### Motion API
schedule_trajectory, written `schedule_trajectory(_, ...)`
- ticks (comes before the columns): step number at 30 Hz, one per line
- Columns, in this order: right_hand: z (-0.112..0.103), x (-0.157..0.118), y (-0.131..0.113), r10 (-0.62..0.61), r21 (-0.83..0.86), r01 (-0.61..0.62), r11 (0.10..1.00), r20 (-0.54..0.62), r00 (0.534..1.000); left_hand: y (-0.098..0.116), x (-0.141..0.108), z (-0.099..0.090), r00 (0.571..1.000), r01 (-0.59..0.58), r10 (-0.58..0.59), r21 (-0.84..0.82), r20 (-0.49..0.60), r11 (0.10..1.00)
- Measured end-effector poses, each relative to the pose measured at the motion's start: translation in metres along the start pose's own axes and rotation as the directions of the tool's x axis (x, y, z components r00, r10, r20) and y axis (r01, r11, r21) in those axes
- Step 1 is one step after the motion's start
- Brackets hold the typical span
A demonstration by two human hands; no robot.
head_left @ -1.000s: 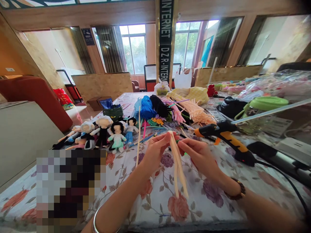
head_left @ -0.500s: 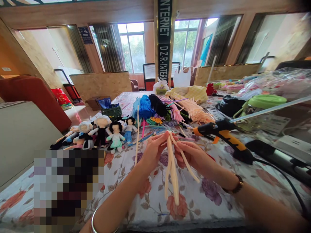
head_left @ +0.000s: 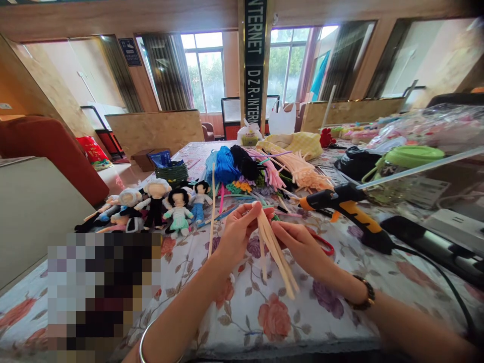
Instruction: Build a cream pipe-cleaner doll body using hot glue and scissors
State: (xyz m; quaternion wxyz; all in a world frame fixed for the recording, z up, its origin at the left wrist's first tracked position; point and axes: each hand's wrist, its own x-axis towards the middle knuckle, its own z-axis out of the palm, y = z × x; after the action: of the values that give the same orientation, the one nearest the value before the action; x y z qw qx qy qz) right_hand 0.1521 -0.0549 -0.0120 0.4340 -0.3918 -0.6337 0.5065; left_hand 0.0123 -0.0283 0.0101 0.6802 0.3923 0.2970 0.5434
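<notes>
Several cream fuzzy strips (head_left: 275, 252) hang down over the flowered tablecloth (head_left: 242, 322), bunched at their upper ends. My left hand (head_left: 242, 229) pinches that top end between thumb and fingers. Close beside it on the right, my right hand (head_left: 298, 242) has its fingers bent at the strips' upper right side; what its fingertips hold, if anything, is hidden. Another cream strip (head_left: 213, 212) lies on the cloth left of my left hand. Behind my right hand shows a red loop (head_left: 328, 245), perhaps a handle.
Small dolls (head_left: 179, 212) lie at the left. Bundles of coloured strips (head_left: 227, 165) are beyond my hands. An orange and black glue gun (head_left: 355, 214) with a cord stands right, near a green-lidded jar (head_left: 412, 156). A pixelated patch covers the lower left.
The hanging strips have swung to the right and lie closer together; the one that stuck out to the right has joined them. My right hand has shifted slightly, and more of the red loop shows.
</notes>
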Motion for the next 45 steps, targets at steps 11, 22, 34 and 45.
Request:
schedule_trajectory(11, 0.001, -0.002, -0.002, 0.021, -0.060, -0.015, 0.998, 0.102, 0.995, -0.001, 0.003, 0.001, 0.999, 0.005, -0.002, -0.104, 0.035, 0.995)
schedule_trajectory(22, -0.001, -0.002, -0.001, -0.034, -0.097, 0.030, 0.995, -0.037, 0.999, 0.001, 0.004, 0.001, 1.000, -0.003, 0.006, -0.155, 0.021, 0.988)
schedule_trajectory(34, -0.002, -0.002, -0.003, -0.142, -0.275, 0.074, 0.959, -0.237, 0.961, -0.002, -0.002, 0.003, 0.983, -0.033, 0.030, 0.017, 0.181, 0.999)
schedule_trajectory(45, -0.011, -0.002, 0.000, -0.433, -0.627, 0.268, 0.732, -0.125, 0.893, 0.004, -0.001, 0.002, 0.978, 0.035, -0.007, -0.129, 0.207, 0.991)
